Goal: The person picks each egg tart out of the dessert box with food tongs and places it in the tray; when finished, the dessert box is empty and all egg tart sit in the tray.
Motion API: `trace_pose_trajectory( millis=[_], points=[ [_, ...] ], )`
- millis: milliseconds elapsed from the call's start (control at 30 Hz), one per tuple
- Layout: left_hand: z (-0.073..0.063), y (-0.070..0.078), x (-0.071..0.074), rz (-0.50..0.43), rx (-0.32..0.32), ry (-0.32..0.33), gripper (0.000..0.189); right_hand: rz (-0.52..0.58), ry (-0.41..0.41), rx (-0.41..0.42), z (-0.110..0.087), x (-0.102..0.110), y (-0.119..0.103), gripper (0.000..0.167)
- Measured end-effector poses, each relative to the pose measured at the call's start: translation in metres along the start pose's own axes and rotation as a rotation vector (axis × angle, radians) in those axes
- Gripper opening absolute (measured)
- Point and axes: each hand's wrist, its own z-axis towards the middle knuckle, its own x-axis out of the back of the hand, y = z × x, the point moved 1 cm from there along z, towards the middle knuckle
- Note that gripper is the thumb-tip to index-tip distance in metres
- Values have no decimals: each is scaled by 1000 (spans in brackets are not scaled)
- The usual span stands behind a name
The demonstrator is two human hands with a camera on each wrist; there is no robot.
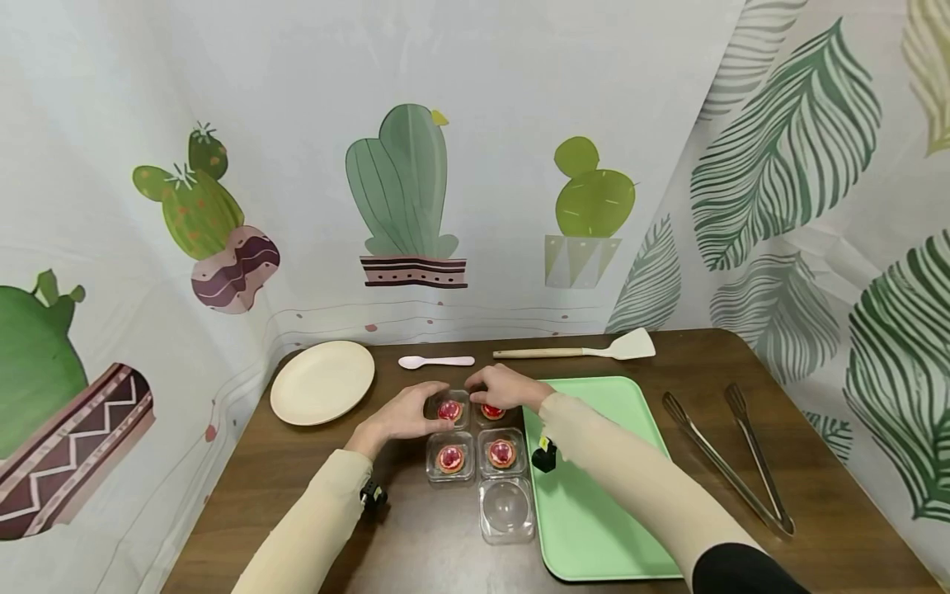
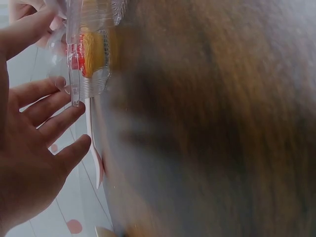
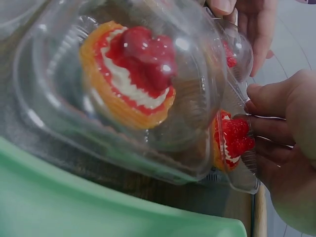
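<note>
A dark brown wooden bench stands against white cloth printed with green cacti and large leaves. Along its far side lie a cream oval plate, a pale pink plastic spoon and a white spatula with a wooden handle; a light green rectangular tray and open metal tongs lie to the right. Beside the tray, four clear plastic boxes hold red-topped tarts, and a fifth clear box sits nearest the person. The left hand, fingers extended, touches the far-left box's edge. The right hand has bent fingers at the far-right box; whether it grips, I cannot tell.
</note>
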Motion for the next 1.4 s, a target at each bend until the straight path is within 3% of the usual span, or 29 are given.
trace_pose_trajectory(
  millis=[467,933,1400],
  points=[
    [4,-2,-4,45,-20,21,68,-51,-18,-15,14,-5,-3,24],
    [5,4,-4,73,33,21,70,-61,-21,-94,21,-3,-10,13],
    [8,3,-3,113,7,31,73,-136,-72,-108,31,1,-16,18]
  ],
)
